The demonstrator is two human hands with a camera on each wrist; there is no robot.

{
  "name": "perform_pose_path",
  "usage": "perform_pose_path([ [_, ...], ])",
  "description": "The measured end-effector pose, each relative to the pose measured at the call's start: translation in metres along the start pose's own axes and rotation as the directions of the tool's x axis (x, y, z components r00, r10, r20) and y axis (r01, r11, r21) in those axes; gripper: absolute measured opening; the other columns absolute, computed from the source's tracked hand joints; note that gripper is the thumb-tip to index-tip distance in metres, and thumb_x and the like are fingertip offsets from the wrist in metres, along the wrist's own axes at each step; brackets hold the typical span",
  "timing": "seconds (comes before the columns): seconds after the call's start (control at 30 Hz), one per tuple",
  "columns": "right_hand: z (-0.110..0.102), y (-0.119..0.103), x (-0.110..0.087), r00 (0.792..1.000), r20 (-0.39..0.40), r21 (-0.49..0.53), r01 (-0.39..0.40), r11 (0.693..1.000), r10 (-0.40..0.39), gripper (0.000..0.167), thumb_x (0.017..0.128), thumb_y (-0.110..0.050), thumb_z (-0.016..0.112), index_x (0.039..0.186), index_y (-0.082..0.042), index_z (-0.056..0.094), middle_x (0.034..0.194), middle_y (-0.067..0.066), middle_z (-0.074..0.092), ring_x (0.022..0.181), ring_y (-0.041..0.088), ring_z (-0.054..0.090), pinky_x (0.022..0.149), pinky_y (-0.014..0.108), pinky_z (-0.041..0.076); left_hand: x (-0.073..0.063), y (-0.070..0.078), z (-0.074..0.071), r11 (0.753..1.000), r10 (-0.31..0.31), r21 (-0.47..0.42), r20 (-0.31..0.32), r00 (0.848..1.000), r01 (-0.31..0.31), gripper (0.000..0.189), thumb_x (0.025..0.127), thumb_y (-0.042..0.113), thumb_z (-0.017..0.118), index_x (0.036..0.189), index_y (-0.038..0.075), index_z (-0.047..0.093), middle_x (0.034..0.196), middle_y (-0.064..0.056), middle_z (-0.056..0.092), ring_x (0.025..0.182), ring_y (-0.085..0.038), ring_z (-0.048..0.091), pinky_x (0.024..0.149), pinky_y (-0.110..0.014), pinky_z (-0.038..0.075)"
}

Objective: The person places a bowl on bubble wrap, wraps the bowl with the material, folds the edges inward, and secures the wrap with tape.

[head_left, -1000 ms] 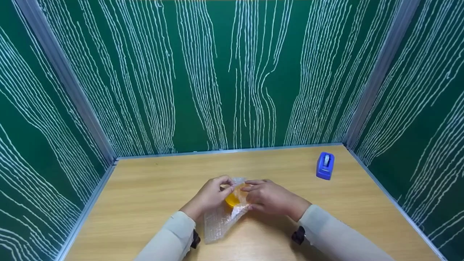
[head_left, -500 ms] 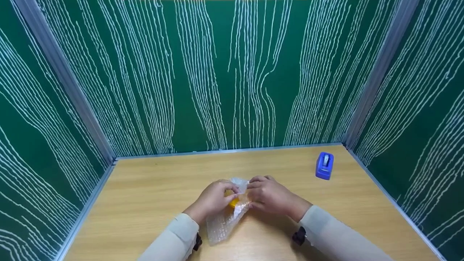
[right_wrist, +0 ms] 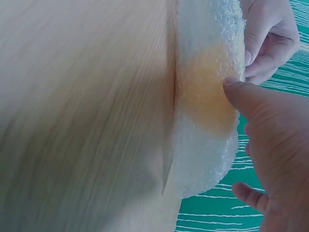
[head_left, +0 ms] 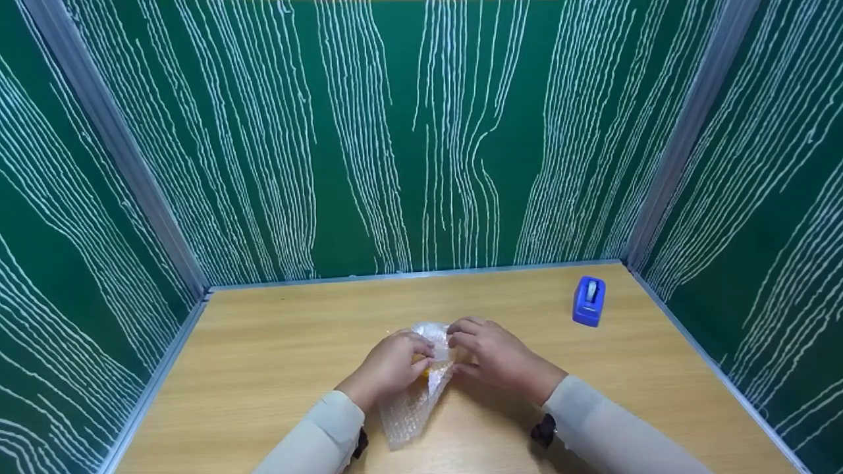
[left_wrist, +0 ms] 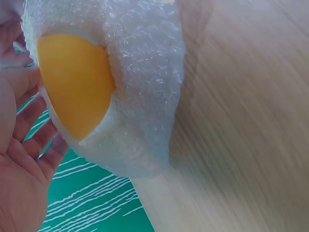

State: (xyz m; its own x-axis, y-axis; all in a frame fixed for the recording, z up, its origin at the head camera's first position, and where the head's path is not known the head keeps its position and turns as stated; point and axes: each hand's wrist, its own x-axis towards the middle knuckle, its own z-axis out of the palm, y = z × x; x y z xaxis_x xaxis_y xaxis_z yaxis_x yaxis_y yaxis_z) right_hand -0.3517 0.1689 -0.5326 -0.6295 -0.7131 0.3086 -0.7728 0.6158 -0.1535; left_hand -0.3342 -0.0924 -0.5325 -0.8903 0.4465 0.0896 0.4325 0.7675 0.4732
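Note:
A smooth, rounded yellow-orange object [left_wrist: 75,84] is partly covered by a sheet of clear bubble wrap [left_wrist: 145,92]; its bare side shows in the left wrist view. Through the film, the right wrist view shows it as a blurred orange patch. My left hand [head_left: 393,361] holds the wrapped object at its left edge, thumb in front and fingers behind. From the right, my right hand [head_left: 494,355] pinches the wrap, its thumb [right_wrist: 246,94] pressing on the film over the object. A loose tail of wrap hangs toward me below the hands.
A blue tape dispenser [head_left: 589,301] stands at the back right of the wooden table [head_left: 276,368]. Green panels [head_left: 527,145] with white wavy lines enclose the table at the back and both sides.
My left hand has shifted slightly right and toward me, and the wrap has folded over more of the yellow object, so less of it shows. The right hand has barely moved.

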Motion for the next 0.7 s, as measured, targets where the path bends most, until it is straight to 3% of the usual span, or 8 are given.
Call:
perform_pose_path([
  [0.17, 0.003, 0.003, 0.000, 0.996, 0.053, 0.014, 0.068, 0.998, -0.069, 0.044, 0.105, -0.031, 0.083, 0.147, -0.019, 0.076, 0.166, 0.004, 0.065, 0.158, 0.034, 0.058, 0.127, 0.062, 0.051, -0.002, -0.001, -0.001, 1.000, 0.013, -0.007, 0.007, 1.000, -0.012, 0.021, 0.111, 0.029, 0.075, 0.126, 0.021, 0.087, 0.139, 0.004, 0.081, 0.145, -0.023, 0.068, 0.131, -0.049, 0.050],
  [0.27, 0.003, 0.004, 0.000, 0.992, 0.077, 0.027, 0.097, 0.995, -0.099, 0.039, 0.107, -0.029, 0.080, 0.146, -0.021, 0.077, 0.162, 0.003, 0.068, 0.156, 0.034, 0.061, 0.126, 0.063, 0.051, -0.003, -0.002, -0.003, 0.999, -0.006, -0.049, 0.015, 1.000, 0.006, 0.021, 0.110, 0.029, 0.076, 0.126, 0.021, 0.087, 0.140, 0.003, 0.080, 0.147, -0.025, 0.066, 0.132, -0.051, 0.048],
  [0.47, 0.000, 0.004, -0.001, 0.988, 0.142, 0.040, 0.054, 0.998, -0.059, 0.036, 0.112, -0.029, 0.075, 0.147, -0.025, 0.077, 0.163, -0.002, 0.067, 0.158, 0.030, 0.059, 0.129, 0.066, 0.048, -0.009, -0.004, -0.010, 0.993, -0.028, -0.115, 0.025, 0.999, 0.031, 0.015, 0.110, 0.032, 0.077, 0.118, 0.024, 0.087, 0.136, 0.006, 0.078, 0.148, -0.024, 0.063, 0.135, -0.053, 0.044],
  [0.7, 0.002, 0.004, -0.001, 0.987, 0.135, 0.003, 0.081, 0.997, -0.081, 0.037, 0.109, -0.025, 0.078, 0.146, -0.023, 0.078, 0.164, -0.001, 0.066, 0.157, 0.033, 0.060, 0.125, 0.069, 0.050, -0.024, -0.006, -0.024, 0.996, 0.023, -0.087, 0.029, 0.999, -0.021, 0.011, 0.106, 0.029, 0.082, 0.113, 0.022, 0.087, 0.123, 0.009, 0.077, 0.130, -0.017, 0.065, 0.131, -0.050, 0.049],
])
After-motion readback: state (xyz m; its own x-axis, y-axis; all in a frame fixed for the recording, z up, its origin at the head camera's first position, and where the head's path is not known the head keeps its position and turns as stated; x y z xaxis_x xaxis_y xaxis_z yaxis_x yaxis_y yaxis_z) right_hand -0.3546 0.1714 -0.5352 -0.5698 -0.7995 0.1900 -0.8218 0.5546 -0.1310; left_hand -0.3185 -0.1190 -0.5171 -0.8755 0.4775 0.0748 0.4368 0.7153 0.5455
